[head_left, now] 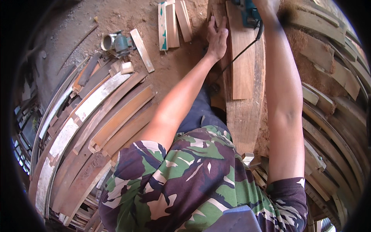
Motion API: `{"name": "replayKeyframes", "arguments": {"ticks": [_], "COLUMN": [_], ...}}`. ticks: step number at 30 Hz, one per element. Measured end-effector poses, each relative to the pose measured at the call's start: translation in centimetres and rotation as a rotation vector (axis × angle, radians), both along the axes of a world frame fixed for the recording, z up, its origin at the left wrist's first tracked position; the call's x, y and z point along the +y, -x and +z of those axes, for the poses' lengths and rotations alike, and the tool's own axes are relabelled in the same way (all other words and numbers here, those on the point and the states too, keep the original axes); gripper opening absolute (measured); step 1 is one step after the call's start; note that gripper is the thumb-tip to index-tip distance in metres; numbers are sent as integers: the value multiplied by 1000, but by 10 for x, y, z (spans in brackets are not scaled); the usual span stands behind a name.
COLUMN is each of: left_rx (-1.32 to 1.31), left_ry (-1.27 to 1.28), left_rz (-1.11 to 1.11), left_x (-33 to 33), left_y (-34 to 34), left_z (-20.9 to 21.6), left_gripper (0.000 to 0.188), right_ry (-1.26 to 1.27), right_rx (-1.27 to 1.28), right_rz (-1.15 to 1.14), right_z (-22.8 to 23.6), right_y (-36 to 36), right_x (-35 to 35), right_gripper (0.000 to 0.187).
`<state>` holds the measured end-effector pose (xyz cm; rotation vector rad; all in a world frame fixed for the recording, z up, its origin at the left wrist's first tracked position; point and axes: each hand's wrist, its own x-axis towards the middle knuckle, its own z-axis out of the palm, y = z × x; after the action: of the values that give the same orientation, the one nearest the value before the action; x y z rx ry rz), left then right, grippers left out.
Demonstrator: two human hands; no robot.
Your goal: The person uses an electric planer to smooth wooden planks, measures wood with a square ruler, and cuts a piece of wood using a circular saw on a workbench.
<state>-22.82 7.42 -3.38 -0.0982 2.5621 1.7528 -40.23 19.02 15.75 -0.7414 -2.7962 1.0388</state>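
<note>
Head view. The left hand [218,40], fingers loosely spread and grasping nothing visible, lies just beside a light-brown board [243,73]. The right hand [267,5], cropped above, meets a teal power tool [250,14]; its closure cannot be told. The board, atop a longer plank [242,123], is probably stiff, fairly light, best held by its long edges.

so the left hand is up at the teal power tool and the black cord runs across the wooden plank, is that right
Not quite: the head view shows the right hand at the teal power tool, not the left. The black cord does run across the wooden plank.
</note>
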Motion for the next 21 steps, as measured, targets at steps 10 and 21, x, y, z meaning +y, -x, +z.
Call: {"name": "replayKeyframes", "arguments": {"ticks": [10,21], "left_rx": [302,341], "left_ry": [468,759], "left_rz": [-245,-480], "left_x": [-27,-23], "left_y": [75,92], "left_z": [54,3], "left_gripper": [51,46], "right_ry": [72,110], "right_rx": [-36,-232], "right_rz": [210,39], "right_z": [-26,11], "right_y": [-307,-393], "right_x": [58,33], "right_gripper": [51,65]}}
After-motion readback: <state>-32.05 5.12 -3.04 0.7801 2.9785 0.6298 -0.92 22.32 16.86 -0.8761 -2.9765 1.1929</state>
